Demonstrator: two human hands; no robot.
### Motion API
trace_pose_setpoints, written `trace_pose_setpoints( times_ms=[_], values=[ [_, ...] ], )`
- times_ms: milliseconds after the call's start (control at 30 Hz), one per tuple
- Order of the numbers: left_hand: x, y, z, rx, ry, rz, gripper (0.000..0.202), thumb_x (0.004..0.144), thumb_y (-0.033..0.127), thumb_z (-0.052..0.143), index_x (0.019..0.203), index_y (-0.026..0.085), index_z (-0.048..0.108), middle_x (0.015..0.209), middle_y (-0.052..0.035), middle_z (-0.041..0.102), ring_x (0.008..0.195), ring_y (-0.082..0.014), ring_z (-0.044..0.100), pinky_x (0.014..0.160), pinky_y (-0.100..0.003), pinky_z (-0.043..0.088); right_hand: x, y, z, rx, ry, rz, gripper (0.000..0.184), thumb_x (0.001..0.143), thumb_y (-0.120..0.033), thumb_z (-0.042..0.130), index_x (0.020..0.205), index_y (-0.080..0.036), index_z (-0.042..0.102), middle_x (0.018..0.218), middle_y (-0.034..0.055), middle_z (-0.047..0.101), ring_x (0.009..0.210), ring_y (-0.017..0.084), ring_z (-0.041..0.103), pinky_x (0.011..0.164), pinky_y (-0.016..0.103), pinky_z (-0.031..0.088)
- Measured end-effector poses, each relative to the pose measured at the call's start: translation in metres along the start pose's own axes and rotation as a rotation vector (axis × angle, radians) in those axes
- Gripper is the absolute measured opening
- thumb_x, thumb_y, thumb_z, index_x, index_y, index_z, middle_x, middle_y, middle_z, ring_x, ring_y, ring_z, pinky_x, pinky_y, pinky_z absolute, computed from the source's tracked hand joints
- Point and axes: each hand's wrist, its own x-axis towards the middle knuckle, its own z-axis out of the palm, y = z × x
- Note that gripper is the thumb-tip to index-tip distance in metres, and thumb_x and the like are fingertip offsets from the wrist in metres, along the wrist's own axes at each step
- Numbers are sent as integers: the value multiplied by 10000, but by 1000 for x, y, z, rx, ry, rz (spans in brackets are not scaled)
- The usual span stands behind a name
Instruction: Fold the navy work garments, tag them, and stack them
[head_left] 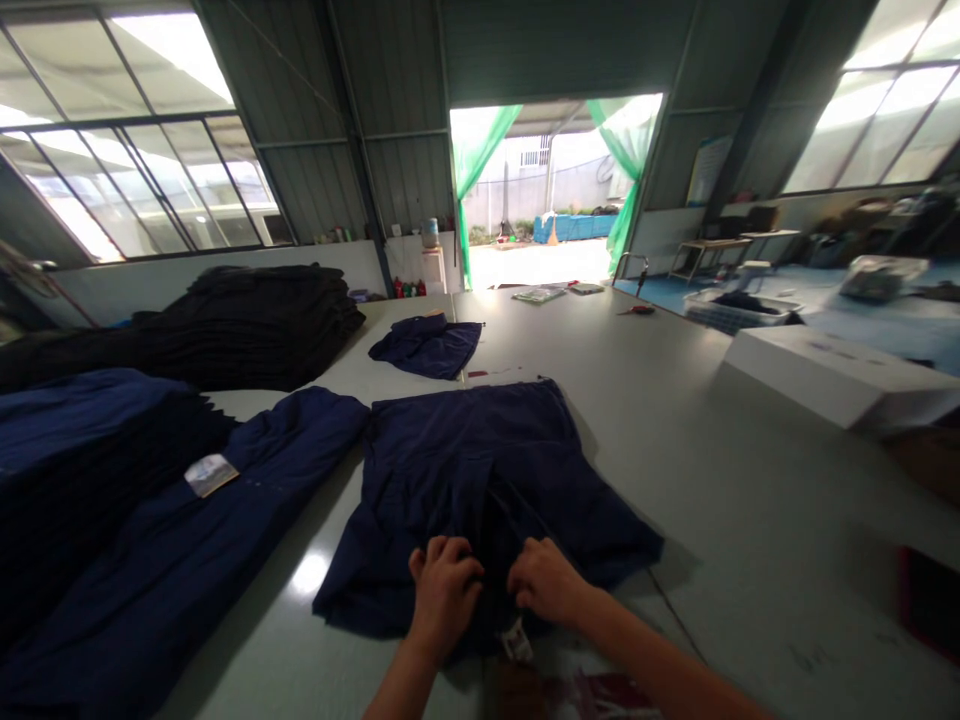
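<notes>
A navy blue garment (450, 460) lies spread on the table in front of me; its exact kind I cannot make out. My left hand (446, 585) has its fingers curled on the fabric left of a fold down the middle. Across that fold, my right hand (547, 580) pinches the cloth with bent fingers. Between and just below the hands shows a white label (516, 640) at the garment's near edge. Close to my right forearm, a dark red item (607, 695) lies at the bottom of the view, partly cut off.
Stacked navy garments (285, 470) with a paper tag (212, 475) and a black pile (255, 320) stand left. A smaller navy piece (427, 345) lies beyond. On the right are a white box (832, 375) and a dark red-edged object (930, 600). Scissors (637, 310) lie farther back.
</notes>
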Motion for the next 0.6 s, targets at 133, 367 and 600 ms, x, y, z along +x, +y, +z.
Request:
trace_pose_setpoints(
  times_ms=[133, 367, 600],
  values=[
    [-4, 13, 9, 96, -185, 85, 308, 584, 275, 643, 891, 299, 652, 1328, -19, 416, 1237, -304, 277, 1004, -551, 70, 2, 0, 17, -53, 32, 23, 271, 665, -243, 539, 907, -254, 660, 971, 41, 658, 1012, 240, 464, 851, 403, 298],
    [14, 14, -10, -10, -4, -61, 242, 704, 141, 451, 813, 281, 616, 928, 4, 652, 1074, -216, 425, 934, -458, 176, 6, -3, 10, 46, 102, 0, 410, 630, -338, 565, 1037, -282, 572, 1010, 18, 628, 1008, 255, 431, 825, 395, 276],
    [21, 14, -22, -55, 8, -52, 238, 718, 138, 435, 809, 272, 609, 879, 37, 670, 1031, -165, 460, 921, -396, 148, 27, -16, -4, -64, 60, 32, 232, 699, -212, 490, 913, -194, 575, 958, 68, 632, 984, 236, 461, 844, 395, 253]
  ],
)
